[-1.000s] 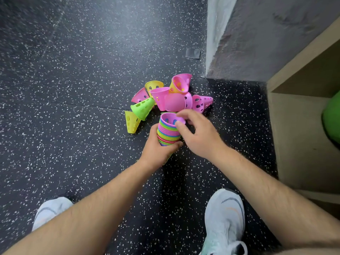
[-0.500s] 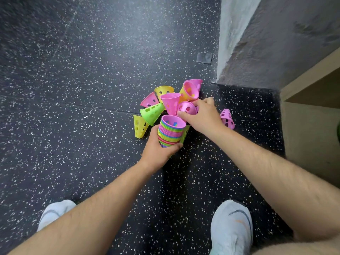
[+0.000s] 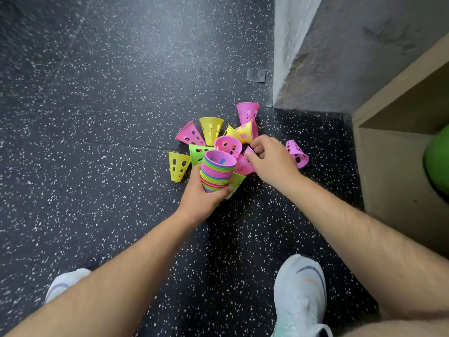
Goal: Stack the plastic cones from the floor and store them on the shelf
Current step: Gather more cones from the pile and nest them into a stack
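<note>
Stacked cones (image 3: pixel 217 173), nested in bands of pink, green, yellow and blue, are gripped by the left hand (image 3: pixel 200 199), whose fingers and thumb are curled round the lower part of the stack. The stack's long axis is held nearly upright, with the wide open mouth turned up and the narrow end down in the palm, just above the speckled floor (image 3: pixel 97 117). On the right of the stack, a pink cone (image 3: pixel 243 165) lying on its side, mouth toward the far right, is pinched at its rim between the thumb and curled fingers of the right hand (image 3: pixel 273 162). Loose cones (image 3: pixel 211 130) in pink, yellow and green are scattered on the floor just beyond the stack, some standing with the mouth up, some tipped over and pointing different ways. A wooden shelf (image 3: pixel 388 154) is seen at the right edge, well apart from the stack.
</note>
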A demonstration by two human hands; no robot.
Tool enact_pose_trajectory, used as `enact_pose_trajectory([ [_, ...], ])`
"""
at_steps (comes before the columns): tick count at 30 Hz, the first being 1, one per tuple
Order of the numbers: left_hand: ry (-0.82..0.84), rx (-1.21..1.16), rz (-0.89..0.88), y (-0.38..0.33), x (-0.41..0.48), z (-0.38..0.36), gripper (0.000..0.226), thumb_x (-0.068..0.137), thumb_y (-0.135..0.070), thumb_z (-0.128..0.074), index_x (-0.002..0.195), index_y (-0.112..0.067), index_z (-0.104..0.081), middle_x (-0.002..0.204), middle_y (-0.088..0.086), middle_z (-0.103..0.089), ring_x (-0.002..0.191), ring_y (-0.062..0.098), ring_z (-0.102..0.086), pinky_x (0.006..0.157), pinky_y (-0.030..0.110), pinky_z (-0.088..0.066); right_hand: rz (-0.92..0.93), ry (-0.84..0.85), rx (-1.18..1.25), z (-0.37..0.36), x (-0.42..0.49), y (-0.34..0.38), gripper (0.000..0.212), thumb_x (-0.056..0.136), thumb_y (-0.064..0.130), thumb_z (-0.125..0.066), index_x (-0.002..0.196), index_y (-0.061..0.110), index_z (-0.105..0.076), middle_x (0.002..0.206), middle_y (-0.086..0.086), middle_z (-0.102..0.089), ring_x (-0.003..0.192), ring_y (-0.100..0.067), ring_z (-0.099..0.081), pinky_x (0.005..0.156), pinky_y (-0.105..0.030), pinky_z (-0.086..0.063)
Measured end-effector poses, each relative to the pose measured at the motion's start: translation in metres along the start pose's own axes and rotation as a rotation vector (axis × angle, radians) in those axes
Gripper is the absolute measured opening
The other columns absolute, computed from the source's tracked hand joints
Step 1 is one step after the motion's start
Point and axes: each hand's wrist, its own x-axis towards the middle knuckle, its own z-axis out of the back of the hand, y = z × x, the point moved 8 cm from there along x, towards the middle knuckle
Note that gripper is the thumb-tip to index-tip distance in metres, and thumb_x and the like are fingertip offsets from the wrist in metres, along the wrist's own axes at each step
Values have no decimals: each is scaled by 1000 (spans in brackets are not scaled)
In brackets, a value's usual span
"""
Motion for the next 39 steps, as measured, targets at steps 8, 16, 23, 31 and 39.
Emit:
enact_pose_trajectory([
  [8,29,-6,-1,2,-1,0,75,76,-18,-91,131,-27,-42,113,-8,-67,91,-7,-65,85,13,-51,2,29,-178,-22,-13,-6,26,93,34,-67,116,21,-66,117,-1,-43,112,-24,-44,94,-35,-44],
  [16,57,26,-12,2,1,-2,78,74,-24,-92,134,-28,-43,114,-14,-63,101,0,-64,86,14,-48,-1,-61,-104,-6,-19,-3,15,97,27,-60,99,17,-69,129,-4,-45,122,-27,-43,104,-37,-36],
  [23,139,52,-15,2,3,-7,78,72,-32,-93,134,-27,-46,115,-10,-63,102,7,-64,91,28,-52,38,-266,127,59,-35,15,10,100,19,-54,94,20,-63,112,1,-56,97,-14,-55,94,-37,-47],
  [31,149,40,-9,0,2,-2,76,68,-38,-92,129,-29,-48,106,-11,-66,93,10,-67,94,45,-56,183,-12,104,14,-60,56,15,97,32,-58,106,24,-67,111,6,-62,104,-11,-57,95,-39,-50],
  [39,147,56,-39,-1,-1,-1,71,75,-30,-91,129,-31,-45,113,-13,-62,101,8,-65,92,32,-54,-157,-111,206,10,-75,18,19,95,33,-58,109,21,-57,108,5,-61,95,-3,-60,91,-33,-53],
])
